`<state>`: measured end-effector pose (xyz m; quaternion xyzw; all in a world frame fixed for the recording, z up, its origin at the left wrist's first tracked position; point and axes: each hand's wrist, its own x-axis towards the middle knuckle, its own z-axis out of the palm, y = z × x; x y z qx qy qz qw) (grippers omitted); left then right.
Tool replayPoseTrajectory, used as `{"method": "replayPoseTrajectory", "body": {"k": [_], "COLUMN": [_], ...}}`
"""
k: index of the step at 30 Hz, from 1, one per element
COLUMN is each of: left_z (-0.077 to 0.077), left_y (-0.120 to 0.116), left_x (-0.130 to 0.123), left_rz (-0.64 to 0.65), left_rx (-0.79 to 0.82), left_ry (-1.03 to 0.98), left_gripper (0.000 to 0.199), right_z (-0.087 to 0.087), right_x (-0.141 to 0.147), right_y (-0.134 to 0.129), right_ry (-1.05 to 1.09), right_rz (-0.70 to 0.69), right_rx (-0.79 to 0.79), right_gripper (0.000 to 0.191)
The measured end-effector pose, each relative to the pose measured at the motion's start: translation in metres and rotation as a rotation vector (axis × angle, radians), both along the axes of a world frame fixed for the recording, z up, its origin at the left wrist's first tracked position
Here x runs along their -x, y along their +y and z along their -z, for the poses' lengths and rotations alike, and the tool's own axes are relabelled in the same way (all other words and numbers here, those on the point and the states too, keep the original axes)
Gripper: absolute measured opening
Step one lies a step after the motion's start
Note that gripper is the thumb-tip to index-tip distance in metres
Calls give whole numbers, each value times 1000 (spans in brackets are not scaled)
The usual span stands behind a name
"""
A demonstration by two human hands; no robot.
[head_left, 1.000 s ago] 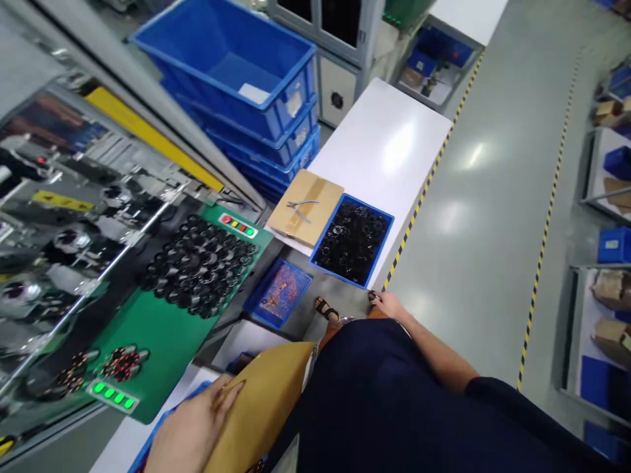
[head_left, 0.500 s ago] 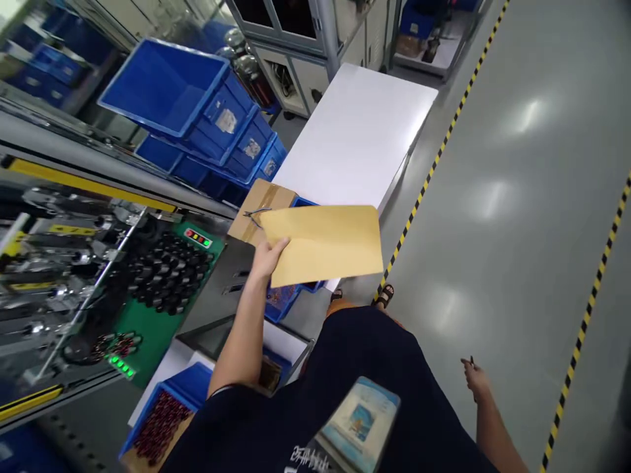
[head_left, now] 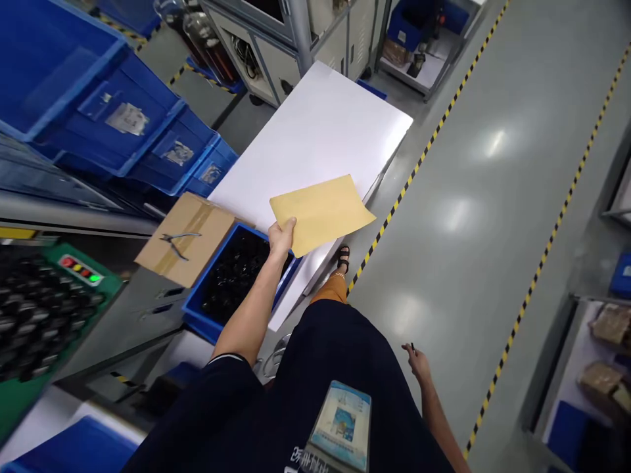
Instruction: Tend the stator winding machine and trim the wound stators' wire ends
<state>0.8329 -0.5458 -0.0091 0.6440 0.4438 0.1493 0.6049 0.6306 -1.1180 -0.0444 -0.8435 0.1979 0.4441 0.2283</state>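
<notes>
My left hand (head_left: 282,238) is closed on the near left edge of a flat yellow-brown paper sheet (head_left: 323,213), perhaps an envelope. The paper is held out over the near part of a white tabletop (head_left: 340,125), and its right corner bends. Low at my right side, my right hand (head_left: 418,363) is closed around a thin dark stick-like object (head_left: 413,346), too small to name. Below my left forearm stands a blue bin (head_left: 197,309) full of black parts (head_left: 234,269), partly covered by the arm.
Cutting pliers (head_left: 177,243) lie on a taped cardboard box (head_left: 162,226) beside the bin. Stacked blue crates (head_left: 162,141) rise at the left. Yellow-black floor tape (head_left: 419,164) runs along the aisle. A shelf with packages (head_left: 611,325) stands at the right.
I have moved forward, closer to the white tabletop. The paper has swung from over the cardboard box to over the tabletop, still in my left hand. The bin of black parts now shows.
</notes>
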Motion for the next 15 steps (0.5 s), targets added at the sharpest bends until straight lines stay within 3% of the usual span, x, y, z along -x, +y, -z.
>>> {"method": "replayPoseTrajectory", "body": {"k": [4, 8, 12, 15], "left_z": [54, 104, 152, 185], "left_y": [17, 37, 49, 45], "left_x": [-84, -157, -201, -214], "left_rz": [-120, -220, -292, -361], "left_rx": [-17, -25, -76, -147], "left_ry": [46, 149, 284, 384], "left_gripper": [29, 36, 26, 20], "right_z": [-10, -32, -39, -17], "right_x": [-168, -341, -491, -578], "right_y": [41, 86, 142, 203], "right_ry": [-73, -223, -335, -298], "right_rz": [-90, -215, -324, -398], "right_rx": [-14, -64, -152, -309], "right_gripper": [105, 107, 111, 109]}}
